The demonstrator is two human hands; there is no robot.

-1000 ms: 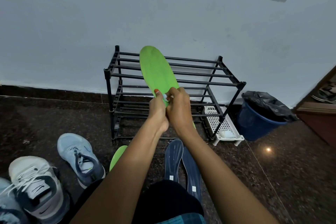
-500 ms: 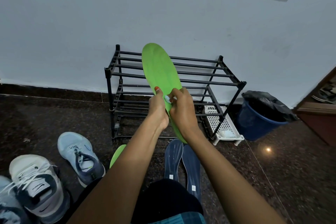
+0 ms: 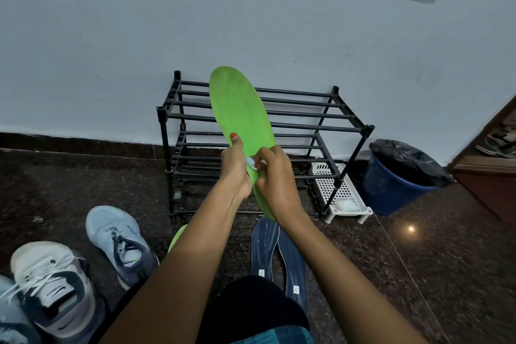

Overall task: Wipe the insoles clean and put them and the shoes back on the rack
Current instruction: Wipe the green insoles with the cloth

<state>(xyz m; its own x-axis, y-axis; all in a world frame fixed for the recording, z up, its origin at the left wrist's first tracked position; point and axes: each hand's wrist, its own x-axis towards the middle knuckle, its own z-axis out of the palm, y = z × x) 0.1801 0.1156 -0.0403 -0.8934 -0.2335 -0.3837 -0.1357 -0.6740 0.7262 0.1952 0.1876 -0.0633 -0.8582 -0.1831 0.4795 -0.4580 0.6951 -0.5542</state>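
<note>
A white wall (image 3: 111, 50) backs a dark speckled floor (image 3: 418, 274). Against the wall stands the black rack (image 3: 346, 128), its bars bare. Right of it sit a blue bin (image 3: 391, 190) lined with a black bag and a white perforated tray (image 3: 339, 193) on the floor. At lower left lie 3 shoes: a light blue shoe (image 3: 120, 243), a white shoe (image 3: 53, 288) and a third cut off at the corner (image 3: 8, 321). 2 navy insoles (image 3: 265, 246) lie side by side near the person's knees, and a second green insole (image 3: 177, 237) peeks from behind the left forearm.

The green insole (image 3: 240, 114) is held upright in front of the rack, hiding part of its bars. The left hand (image 3: 237, 167) clamps its edge, thumb on the face. The right hand (image 3: 276, 176) pinches a small white wipe (image 3: 252, 162) against it.

Since 1 second ago the insole has risen slightly and the right hand has slid up its face.
</note>
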